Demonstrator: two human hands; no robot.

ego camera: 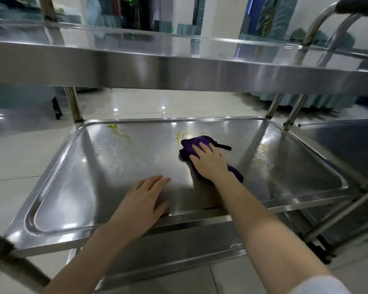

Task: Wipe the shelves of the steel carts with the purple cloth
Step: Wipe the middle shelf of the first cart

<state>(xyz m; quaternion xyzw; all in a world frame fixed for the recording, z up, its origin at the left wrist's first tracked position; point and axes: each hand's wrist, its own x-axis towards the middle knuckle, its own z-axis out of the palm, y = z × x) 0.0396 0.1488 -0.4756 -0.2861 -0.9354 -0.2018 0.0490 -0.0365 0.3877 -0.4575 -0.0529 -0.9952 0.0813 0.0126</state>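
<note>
The purple cloth (194, 143) lies on the middle shelf (106, 166) of a steel cart, right of centre. My right hand (208, 161) presses flat on the cloth with straight fingers, covering its middle. My left hand (143, 200) rests open on the shelf near its front rim, palm down. Yellow greasy smears (123, 134) mark the far part of the shelf, and more smears (261, 151) lie to the right of the cloth. The top shelf (179, 60) of the cart spans the view above.
A second steel cart (344, 141) stands close on the right, its curved handle (319, 20) rising above the top shelf. A lower shelf (179, 259) shows beneath my arms. Glossy tiled floor (19, 158) surrounds the carts, with teal drapery (319, 102) behind.
</note>
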